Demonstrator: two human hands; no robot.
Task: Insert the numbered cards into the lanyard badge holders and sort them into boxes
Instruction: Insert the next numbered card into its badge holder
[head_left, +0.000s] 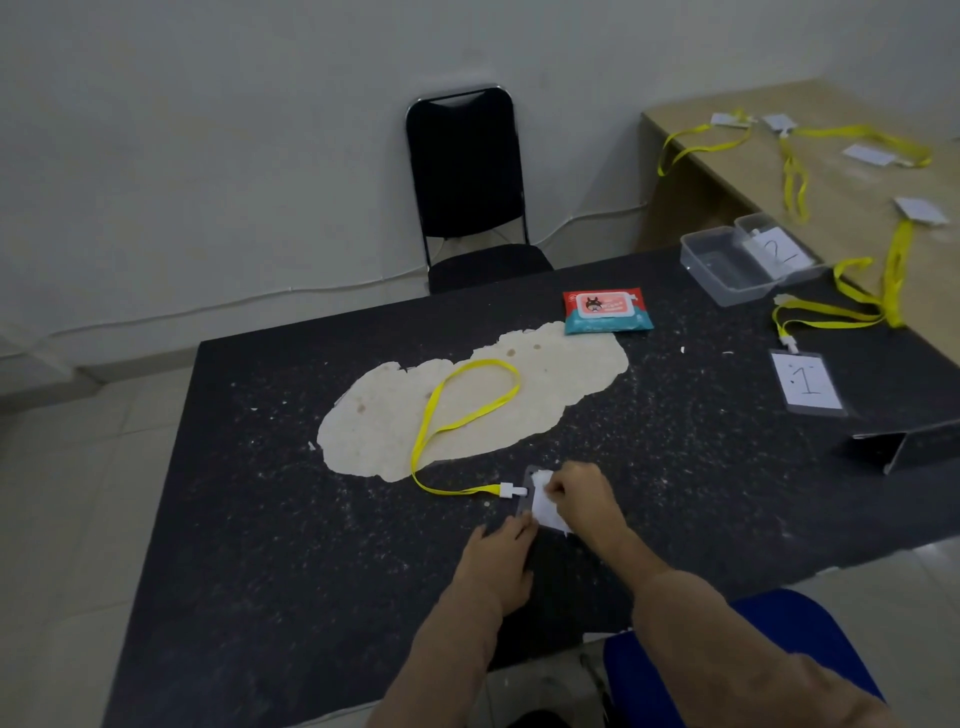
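The right hand (582, 499) reached in from the near right, fingers curled, pinching the white card (545, 506) at the badge holder (527, 505) just left of its knuckles. The left hand (498, 564), fingers extended, pressed the badge holder's near edge. The yellow lanyard (441, 410) trailed away beyond both hands.

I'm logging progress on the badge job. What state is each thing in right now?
card: pinched by right hand, not fully in.
badge holder: lying flat, left hand pressing it, lanyard clipped on.
finished badge: card 1 inside, lying flat.
clear box: open.
wipes pack: closed.
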